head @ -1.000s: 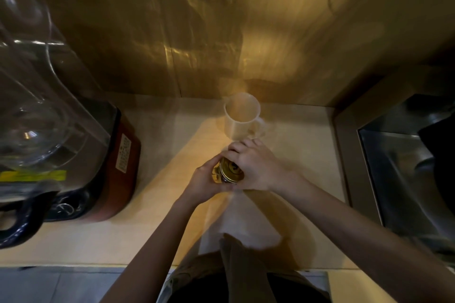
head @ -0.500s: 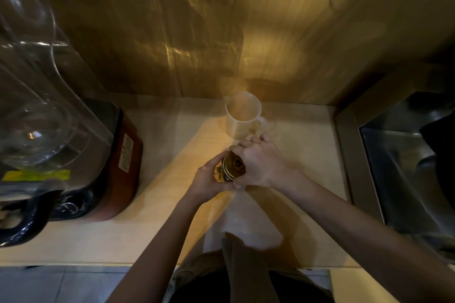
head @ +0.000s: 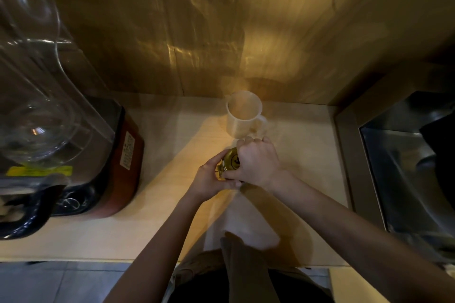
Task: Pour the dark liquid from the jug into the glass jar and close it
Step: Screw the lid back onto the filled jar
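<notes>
1. Glass jar, at the surface's centre, is sitting between both hands: left hand is wrapping its side, right hand is clamping the gold lid.
2. Lid could be seating crooked, so liquid may be leaking.
3. Jug, just beside at 12 o'clock, is risking a knuckle bump.

I had both bare forearms reaching forward and converging over the small glass jar with the gold metal lid. My right hand was curled over the lid from above, fingers wrapped round its rim. My left hand cupped the jar's left side, thumb up against it.
</notes>
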Tool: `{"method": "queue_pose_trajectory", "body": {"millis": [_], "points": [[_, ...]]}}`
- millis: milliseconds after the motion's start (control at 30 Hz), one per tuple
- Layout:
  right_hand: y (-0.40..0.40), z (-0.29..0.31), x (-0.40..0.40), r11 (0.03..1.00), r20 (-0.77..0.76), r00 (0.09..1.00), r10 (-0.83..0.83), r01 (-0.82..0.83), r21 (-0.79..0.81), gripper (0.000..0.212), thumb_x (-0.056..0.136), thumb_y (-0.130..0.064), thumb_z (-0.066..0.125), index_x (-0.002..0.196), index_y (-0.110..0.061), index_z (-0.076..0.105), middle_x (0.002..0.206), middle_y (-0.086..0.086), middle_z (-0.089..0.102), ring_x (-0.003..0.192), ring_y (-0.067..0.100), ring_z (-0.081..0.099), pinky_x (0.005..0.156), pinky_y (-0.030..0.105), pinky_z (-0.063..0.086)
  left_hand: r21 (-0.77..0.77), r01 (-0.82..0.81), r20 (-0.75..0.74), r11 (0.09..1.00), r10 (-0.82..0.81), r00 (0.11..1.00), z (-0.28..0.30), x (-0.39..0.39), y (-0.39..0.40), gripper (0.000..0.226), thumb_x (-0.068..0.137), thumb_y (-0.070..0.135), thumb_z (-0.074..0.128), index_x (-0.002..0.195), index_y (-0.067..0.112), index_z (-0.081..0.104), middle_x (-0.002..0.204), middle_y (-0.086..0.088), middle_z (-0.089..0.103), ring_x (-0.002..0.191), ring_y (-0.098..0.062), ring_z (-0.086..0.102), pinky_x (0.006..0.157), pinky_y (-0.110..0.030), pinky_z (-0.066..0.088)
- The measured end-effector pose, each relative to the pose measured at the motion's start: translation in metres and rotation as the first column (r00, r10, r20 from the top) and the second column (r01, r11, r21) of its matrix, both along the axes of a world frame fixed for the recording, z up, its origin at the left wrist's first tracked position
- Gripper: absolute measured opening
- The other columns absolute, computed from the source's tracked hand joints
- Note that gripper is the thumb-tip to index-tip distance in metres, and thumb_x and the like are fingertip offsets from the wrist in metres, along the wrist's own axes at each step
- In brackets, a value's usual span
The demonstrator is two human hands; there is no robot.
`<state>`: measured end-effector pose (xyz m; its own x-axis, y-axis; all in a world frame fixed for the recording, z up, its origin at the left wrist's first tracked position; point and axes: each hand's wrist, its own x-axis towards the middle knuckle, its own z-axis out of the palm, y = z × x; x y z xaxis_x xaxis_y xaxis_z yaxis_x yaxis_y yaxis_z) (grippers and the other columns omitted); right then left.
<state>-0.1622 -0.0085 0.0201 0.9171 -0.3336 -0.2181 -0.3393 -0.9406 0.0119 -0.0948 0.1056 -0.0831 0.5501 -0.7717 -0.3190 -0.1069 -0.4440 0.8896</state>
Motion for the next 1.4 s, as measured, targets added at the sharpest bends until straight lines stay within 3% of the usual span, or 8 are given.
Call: {"method": "queue_pose_trajectory", "body": {"millis": [200, 467, 600, 833, 933, 1000, 1100, 1400], "points": [[0.0, -0.001, 0.001, 0.988, 0.028, 0.99, -0.136, 0.134, 0.082, 0.061, 0.079, -0.063, 0.055, 0.093, -0.004, 0.061, 0.094, 0.009, 0.068, 0.088, 0.025, 0.064, 0.064, 0.03, 0.037, -0.039, -0.011, -0.013, 0.999, 0.01, 1.0, -0.001, -0.001, -0.001, 0.092, 0.056, 0.033, 0.083, 0.136, 0.026, 0.039, 0.134, 0.004, 0.053, 0.125, -0.008, 0.046, 0.09, -0.001, 0.034], [0.002, -0.002, 0.001, 0.982, 0.024, 0.984, -0.178, 0.176, 0.071, 0.061, 0.081, -0.064, 0.053, 0.088, -0.005, 0.064, 0.092, 0.009, 0.068, 0.088, 0.025, 0.065, 0.062, 0.03, 0.038, -0.036, 0.001, -0.009, 0.999, -0.001, 1.0, -0.005, -0.002, -0.003, 0.093, 0.055, 0.04, 0.082, 0.136, 0.027, 0.038, 0.134, 0.005, 0.054, 0.125, -0.008, 0.047, 0.092, -0.004, 0.034], [0.0, 0.0, -0.005, 0.983, 0.019, 0.983, -0.184, 0.183, 0.034, 0.07, 0.079, -0.072, 0.046, 0.089, -0.005, 0.063, 0.085, 0.008, 0.065, 0.087, 0.024, 0.066, 0.061, 0.029, 0.039, -0.048, 0.012, 0.003, 0.999, -0.012, 1.0, -0.003, -0.002, -0.003, 0.091, 0.055, 0.041, 0.082, 0.134, 0.028, 0.039, 0.132, 0.005, 0.056, 0.123, -0.009, 0.049, 0.101, -0.023, 0.039], [-0.012, 0.008, -0.011, 0.975, -0.113, 0.969, -0.219, 0.222, 0.017, 0.069, 0.077, -0.078, 0.039, 0.064, -0.012, 0.051, 0.064, 0.002, 0.05, 0.086, 0.024, 0.065, 0.061, 0.029, 0.037, -0.06, -0.019, -0.015, 0.998, 0.019, 1.0, -0.004, -0.005, -0.003, 0.09, 0.055, 0.033, 0.083, 0.134, 0.025, 0.041, 0.132, 0.002, 0.056, 0.122, -0.01, 0.049, 0.102, -0.024, 0.039], [-0.028, 0.01, -0.01, 0.984, -0.191, 0.979, -0.068, 0.097, 0.147, 0.065, 0.075, -0.065, 0.059, 0.114, -0.014, 0.056, 0.108, 0.009, 0.058, 0.116, 0.029, 0.051, 0.083, 0.036, 0.044, -0.057, -0.008, -0.009, 0.998, 0.008, 1.0, -0.003, -0.005, -0.004, 0.093, 0.052, 0.041, 0.082, 0.134, 0.026, 0.041, 0.131, 0.003, 0.057, 0.122, -0.01, 0.05, 0.103, -0.027, 0.04], [-0.037, 0.005, -0.008, 0.954, -0.231, 0.962, 0.143, -0.072, 0.291, 0.094, 0.069, -0.038, 0.076, 0.146, -0.022, 0.023, 0.141, 0.01, 0.038, 0.13, 0.031, 0.035, 0.101, 0.041, 0.04, -0.058, 0.0, -0.004, 0.998, -0.001, 1.0, -0.003, -0.005, -0.003, 0.094, 0.05, 0.047, 0.08, 0.134, 0.027, 0.041, 0.129, 0.004, 0.058, 0.12, -0.01, 0.052, 0.102, -0.026, 0.041], [-0.039, -0.006, -0.004, 0.917, -0.205, 0.939, 0.276, -0.193, 0.349, 0.093, 0.071, -0.019, 0.076, 0.147, -0.028, 0.022, 0.132, 0.008, 0.043, 0.122, 0.028, 0.043, 0.097, 0.042, 0.045, -0.05, -0.005, -0.006, 0.999, 0.005, 1.0, -0.002, -0.005, -0.003, 0.095, 0.05, 0.047, 0.079, 0.134, 0.025, 0.041, 0.127, 0.004, 0.059, 0.117, -0.009, 0.053, 0.098, -0.022, 0.041], [-0.038, -0.001, 0.004, 0.959, -0.182, 0.957, 0.228, -0.189, 0.212, 0.077, 0.06, -0.042, 0.082, 0.125, -0.019, 0.047, 0.113, 0.009, 0.054, 0.101, 0.026, 0.057, 0.079, 0.038, 0.053, -0.051, -0.005, 0.021, 0.999, 0.006, 1.0, -0.002, -0.006, -0.003, 0.092, 0.054, 0.041, 0.081, 0.135, 0.025, 0.04, 0.131, 0.002, 0.056, 0.12, -0.012, 0.051, 0.099, -0.024, 0.041]]}}
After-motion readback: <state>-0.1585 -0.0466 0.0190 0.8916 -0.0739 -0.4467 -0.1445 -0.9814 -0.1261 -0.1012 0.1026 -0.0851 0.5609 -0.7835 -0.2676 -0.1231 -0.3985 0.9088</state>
